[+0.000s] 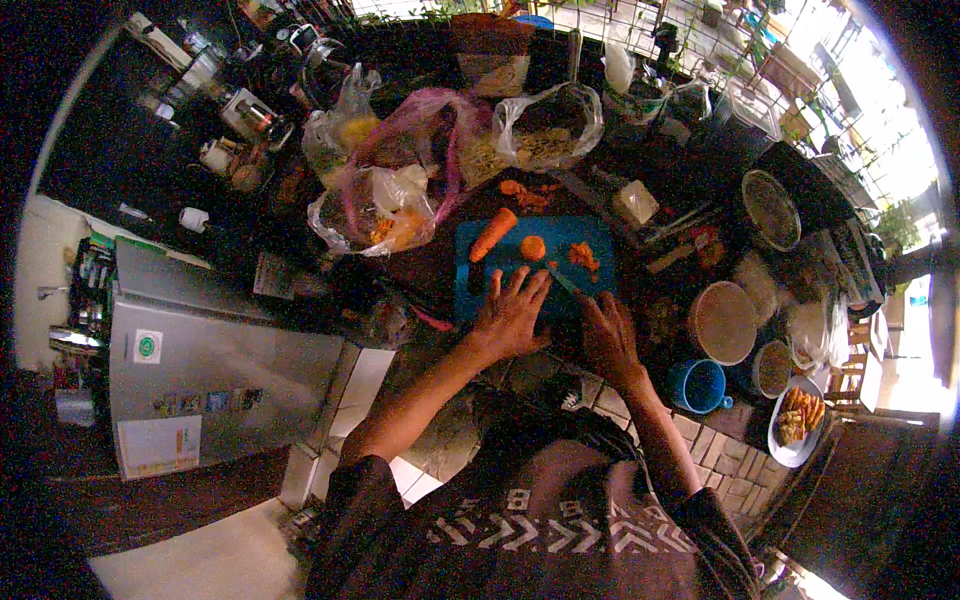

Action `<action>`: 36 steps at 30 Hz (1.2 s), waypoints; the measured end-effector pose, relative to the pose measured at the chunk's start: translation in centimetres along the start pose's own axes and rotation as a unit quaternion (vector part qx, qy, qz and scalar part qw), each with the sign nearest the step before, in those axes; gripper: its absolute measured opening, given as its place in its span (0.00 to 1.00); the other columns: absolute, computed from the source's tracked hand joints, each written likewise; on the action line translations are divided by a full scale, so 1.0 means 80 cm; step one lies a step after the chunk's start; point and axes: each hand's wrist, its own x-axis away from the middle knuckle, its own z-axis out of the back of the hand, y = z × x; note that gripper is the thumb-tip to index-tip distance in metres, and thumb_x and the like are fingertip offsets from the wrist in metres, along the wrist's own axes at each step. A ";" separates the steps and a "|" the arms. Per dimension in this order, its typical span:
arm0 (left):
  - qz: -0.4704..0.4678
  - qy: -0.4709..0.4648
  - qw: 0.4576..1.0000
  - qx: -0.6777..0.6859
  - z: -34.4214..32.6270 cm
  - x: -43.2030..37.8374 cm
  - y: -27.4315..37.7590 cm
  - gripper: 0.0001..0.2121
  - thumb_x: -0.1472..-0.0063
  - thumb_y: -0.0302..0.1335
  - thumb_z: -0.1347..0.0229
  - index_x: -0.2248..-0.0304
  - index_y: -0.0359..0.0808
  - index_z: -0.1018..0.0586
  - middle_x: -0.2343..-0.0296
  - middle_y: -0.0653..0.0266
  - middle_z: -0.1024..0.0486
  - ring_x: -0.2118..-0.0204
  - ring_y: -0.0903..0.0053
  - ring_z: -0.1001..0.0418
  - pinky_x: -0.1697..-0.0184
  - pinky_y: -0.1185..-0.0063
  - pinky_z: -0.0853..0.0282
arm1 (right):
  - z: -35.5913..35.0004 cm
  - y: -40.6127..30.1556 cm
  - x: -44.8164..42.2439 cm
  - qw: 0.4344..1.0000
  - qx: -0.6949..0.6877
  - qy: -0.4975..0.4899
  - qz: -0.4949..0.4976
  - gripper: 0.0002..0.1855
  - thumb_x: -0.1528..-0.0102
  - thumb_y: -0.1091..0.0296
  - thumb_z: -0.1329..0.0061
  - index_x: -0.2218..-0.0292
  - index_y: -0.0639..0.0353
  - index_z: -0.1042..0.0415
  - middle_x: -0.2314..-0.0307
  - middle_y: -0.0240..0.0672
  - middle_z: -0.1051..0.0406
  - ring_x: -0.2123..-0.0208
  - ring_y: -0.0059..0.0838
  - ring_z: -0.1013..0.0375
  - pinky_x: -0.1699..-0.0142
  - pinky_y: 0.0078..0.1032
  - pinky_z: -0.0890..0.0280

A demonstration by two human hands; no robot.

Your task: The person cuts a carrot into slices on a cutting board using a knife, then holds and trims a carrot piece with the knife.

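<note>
A blue cutting board (495, 285) lies before me. My right hand (611, 330) grips a knife (562, 280), its blade angled over the board towards my left hand. My left hand (517, 311) rests at the board's near edge with its fingers spread, near the knife tip; whether anything lies under the fingers is hidden. On the board are a peeled carrot piece (493, 234) at the left, a round carrot piece (532, 247) in the middle and small carrot bits (583, 256) at the right. More carrot scraps (529, 195) lie just beyond the far edge.
Plastic bags (405, 217) with food stand at the far left, another clear bag (551, 139) at the back. To the right are a pale round container (722, 322), a blue mug (699, 386) and an oval plate of fried food (799, 420). A refrigerator (225, 360) stands left.
</note>
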 end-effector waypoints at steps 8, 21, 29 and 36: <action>0.005 -0.014 1.000 -0.009 -0.011 -0.002 -0.004 0.48 0.45 0.55 0.41 0.35 0.30 0.42 0.34 0.55 0.46 0.32 0.54 0.49 0.33 0.45 0.58 | 0.001 -0.003 -0.009 0.998 0.003 0.041 0.038 0.29 0.48 0.80 0.53 0.43 0.54 0.32 0.61 0.51 0.31 0.61 0.57 0.29 0.56 0.49 0.33; 0.026 -0.005 0.995 0.093 0.025 -0.005 0.008 0.51 0.49 0.49 0.35 0.33 0.33 0.46 0.33 0.58 0.49 0.32 0.52 0.51 0.35 0.41 0.56 | 0.027 0.005 -0.011 0.980 -0.177 0.047 -0.083 0.28 0.45 0.82 0.56 0.42 0.61 0.35 0.58 0.54 0.31 0.57 0.62 0.30 0.53 0.48 0.32; -0.001 0.042 0.996 0.078 0.017 -0.034 0.015 0.50 0.50 0.41 0.33 0.33 0.37 0.46 0.35 0.62 0.46 0.34 0.52 0.49 0.36 0.41 0.53 | -0.003 0.051 -0.002 0.980 -0.147 0.113 -0.079 0.25 0.42 0.80 0.58 0.43 0.60 0.33 0.56 0.54 0.27 0.55 0.60 0.27 0.51 0.45 0.31; 0.035 0.224 0.959 0.168 0.017 -0.032 -0.005 0.24 0.48 0.34 0.36 0.51 0.39 0.23 0.49 0.63 0.29 0.43 0.56 0.38 0.39 0.58 0.42 | -0.009 0.040 0.006 0.983 -0.136 0.114 -0.045 0.23 0.40 0.79 0.59 0.45 0.55 0.32 0.58 0.51 0.26 0.57 0.57 0.25 0.55 0.45 0.29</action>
